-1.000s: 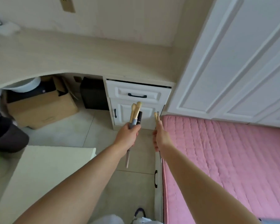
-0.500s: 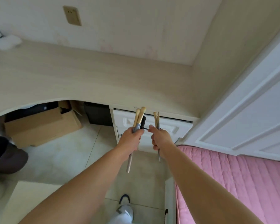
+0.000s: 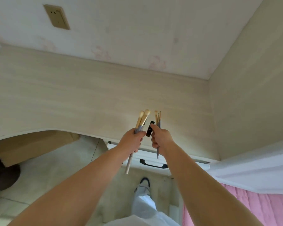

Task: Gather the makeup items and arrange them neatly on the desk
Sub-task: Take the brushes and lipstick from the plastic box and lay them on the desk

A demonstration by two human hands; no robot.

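My left hand is closed around two large makeup brushes with cream bristles and grey handles, bristles up. Close beside it, my right hand grips several thin makeup brushes, also upright. A small black tube stands between the two hands. My right thumb and forefinger touch its top, and I cannot tell which hand carries it. Both hands hover over the front edge of the pale wooden desk, above the drawer unit.
A white drawer with a black handle sits below the hands. A white wardrobe door and a pink bed are on the right. A cardboard box and a dark object are under the desk. A wall socket is above.
I have come closer to the desk and both hands have risen over its front edge. My right hand has moved in against the left and now touches the black tube.
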